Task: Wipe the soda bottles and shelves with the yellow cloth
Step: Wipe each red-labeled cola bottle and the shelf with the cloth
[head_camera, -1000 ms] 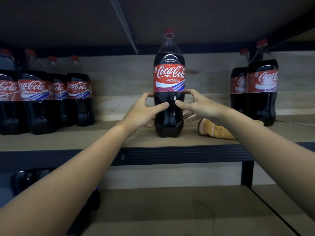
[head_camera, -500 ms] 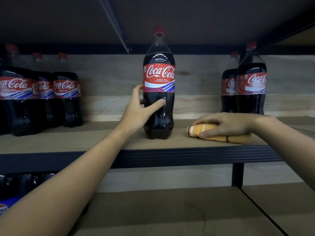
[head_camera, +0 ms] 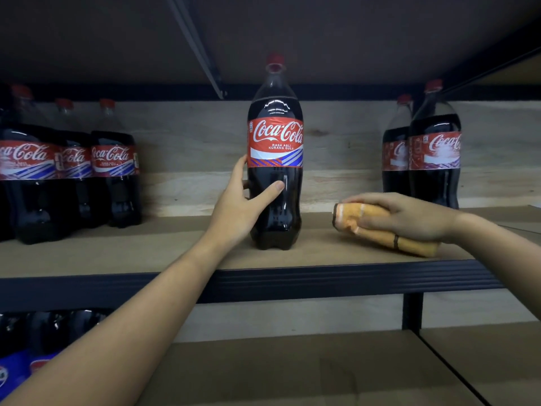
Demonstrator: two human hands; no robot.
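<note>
A tall cola bottle (head_camera: 275,142) with a red label and red cap stands upright at the middle of the wooden shelf (head_camera: 146,253). My left hand (head_camera: 243,200) grips its lower body, thumb across the front and fingers round the back. To its right the folded yellow cloth (head_camera: 377,227) lies on the shelf near the front edge. My right hand (head_camera: 409,215) rests on top of the cloth, fingers curled over it.
Several cola bottles (head_camera: 70,177) stand in a group at the shelf's left; two more (head_camera: 433,153) stand at the right. A dark metal rail (head_camera: 292,285) edges the shelf. A lower shelf (head_camera: 292,373) holds dark bottles (head_camera: 44,341) at its left.
My right hand left the middle bottle, dropped to the yellow cloth and now holds it on the shelf. My left hand stays on the bottle.
</note>
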